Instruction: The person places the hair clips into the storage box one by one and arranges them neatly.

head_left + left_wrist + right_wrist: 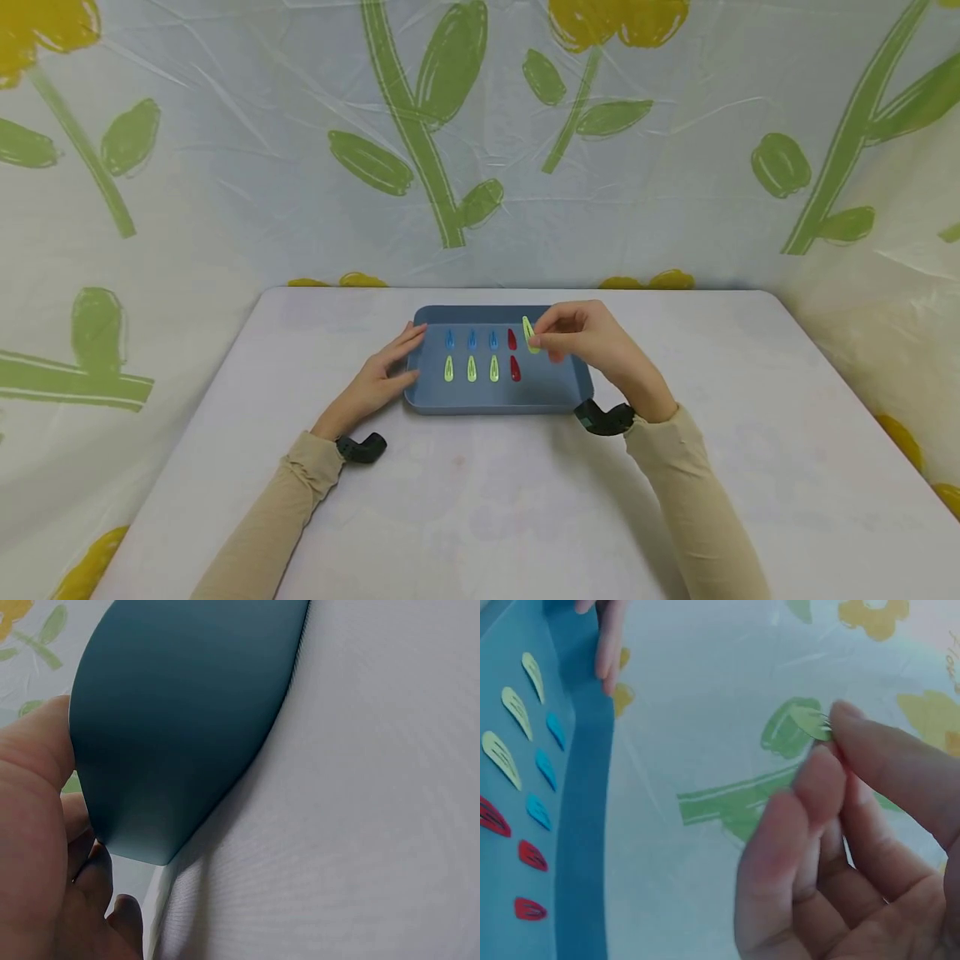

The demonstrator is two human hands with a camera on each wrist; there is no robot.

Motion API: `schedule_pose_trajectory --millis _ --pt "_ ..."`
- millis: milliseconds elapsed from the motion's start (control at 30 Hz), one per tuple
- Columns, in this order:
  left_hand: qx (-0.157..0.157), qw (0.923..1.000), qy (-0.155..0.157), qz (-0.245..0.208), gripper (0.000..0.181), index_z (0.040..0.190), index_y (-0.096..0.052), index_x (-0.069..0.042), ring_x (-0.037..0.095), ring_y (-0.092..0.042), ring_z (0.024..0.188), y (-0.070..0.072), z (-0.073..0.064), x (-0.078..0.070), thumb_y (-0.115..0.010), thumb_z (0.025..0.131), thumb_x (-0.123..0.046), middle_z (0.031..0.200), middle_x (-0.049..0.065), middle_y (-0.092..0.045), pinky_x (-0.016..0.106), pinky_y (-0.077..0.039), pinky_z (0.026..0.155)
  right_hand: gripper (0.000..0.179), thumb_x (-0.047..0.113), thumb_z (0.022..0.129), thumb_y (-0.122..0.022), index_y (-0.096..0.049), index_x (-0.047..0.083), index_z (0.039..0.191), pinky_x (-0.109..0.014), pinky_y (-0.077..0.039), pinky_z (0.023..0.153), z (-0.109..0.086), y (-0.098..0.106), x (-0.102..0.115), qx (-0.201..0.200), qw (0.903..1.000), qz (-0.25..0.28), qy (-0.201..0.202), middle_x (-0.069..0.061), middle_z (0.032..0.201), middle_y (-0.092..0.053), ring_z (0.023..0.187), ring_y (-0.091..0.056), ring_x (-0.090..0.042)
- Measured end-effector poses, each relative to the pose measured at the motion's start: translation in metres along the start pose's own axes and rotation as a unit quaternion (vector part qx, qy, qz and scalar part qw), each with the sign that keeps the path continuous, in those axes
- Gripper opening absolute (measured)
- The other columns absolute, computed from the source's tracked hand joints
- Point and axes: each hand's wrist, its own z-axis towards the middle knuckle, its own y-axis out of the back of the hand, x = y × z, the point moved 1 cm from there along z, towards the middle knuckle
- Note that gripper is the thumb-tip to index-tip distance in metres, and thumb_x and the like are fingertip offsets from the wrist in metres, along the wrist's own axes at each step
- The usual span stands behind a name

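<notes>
My right hand point(592, 333) pinches a yellow-green snap hair clip point(529, 334) between thumb and fingertips, above the right part of the blue tray point(480, 408). The clip's tip point(810, 721) pokes out from the fingertips in the right wrist view. My left hand point(378, 373) rests against the tray's left end, fingers spread along the rim. In the tray lie three blue clips point(472, 339) in the far row and three yellow-green clips point(471, 368) in the near row. Red clips point(515, 368) continue both rows to the right; one red clip point(530, 908) is largely hidden by my hand in the head view.
The tray stands on a white table point(465, 500) near its back edge. Behind it hangs a white sheet point(262, 167) printed with green stems and yellow flowers. Each wrist wears a black camera mount point(363, 448).
</notes>
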Motion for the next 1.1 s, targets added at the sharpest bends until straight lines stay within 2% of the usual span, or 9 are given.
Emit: schedule_pose_trajectory --millis 167,433,600,800,1000,1100 --pt "-0.003 1.0000 0.003 -0.002 0.060 0.148 -0.035 0.011 0.036 -0.006 0.151 -0.001 0.000 0.001 -0.059 0.093 0.009 0.161 0.021 -0.024 0.050 -0.010 0.120 0.017 0.017 0.089 -0.075 -0.071 0.002 0.096 -0.037 -0.053 0.070 0.004 -0.002 -0.011 -0.021 0.9984 0.052 -0.003 -0.014 0.080 -0.067 0.066 -0.057 -0.030" --pt "-0.003 1.0000 -0.003 -0.004 0.061 0.149 -0.036 0.009 0.037 -0.006 0.151 -0.001 0.001 -0.001 -0.059 0.093 0.009 0.160 0.022 -0.024 0.049 -0.010 0.121 0.017 0.016 0.090 -0.075 -0.070 0.000 0.094 -0.039 -0.053 0.067 0.016 -0.003 -0.035 -0.042 0.9951 0.088 -0.016 -0.016 0.082 -0.067 0.064 -0.057 -0.023" --pt "0.000 1.0000 -0.004 -0.004 0.060 0.149 -0.036 0.008 0.037 -0.006 0.151 -0.001 0.001 0.000 -0.059 0.093 0.009 0.160 0.022 -0.024 0.047 -0.010 0.121 0.017 0.016 0.090 -0.074 -0.070 0.000 0.096 -0.034 -0.054 0.068 0.022 -0.006 -0.047 -0.044 0.9927 0.102 -0.046 -0.007 0.081 -0.068 0.064 -0.057 -0.019" --pt "0.001 1.0000 -0.005 0.001 0.060 0.148 -0.035 0.010 0.036 -0.006 0.151 0.001 0.002 0.001 -0.060 0.093 0.008 0.160 0.022 -0.024 0.049 -0.010 0.121 0.022 0.013 0.091 -0.072 -0.069 -0.007 0.100 -0.029 -0.056 0.067 0.026 -0.012 -0.054 -0.049 0.9886 0.118 -0.081 -0.007 0.084 -0.068 0.064 -0.059 -0.018" --pt "0.001 1.0000 0.001 -0.007 0.060 0.149 -0.034 0.011 0.035 -0.005 0.151 0.001 0.002 0.001 -0.058 0.094 0.009 0.161 0.022 -0.023 0.051 -0.009 0.120 0.023 0.008 0.091 -0.070 -0.069 -0.011 0.103 -0.035 -0.060 0.075 0.029 -0.017 -0.058 -0.054 0.9848 0.124 -0.109 -0.010 0.085 -0.070 0.069 -0.065 -0.017" --pt "-0.003 0.9999 -0.007 -0.006 0.060 0.148 -0.034 0.011 0.037 -0.005 0.151 0.000 0.002 0.009 -0.059 0.093 0.009 0.160 0.023 -0.023 0.051 -0.009 0.120 0.023 0.007 0.090 -0.071 -0.068 -0.012 0.103 -0.037 -0.060 0.078 0.030 -0.020 -0.061 -0.056 0.9831 0.122 -0.124 -0.010 0.086 -0.071 0.069 -0.068 -0.016"
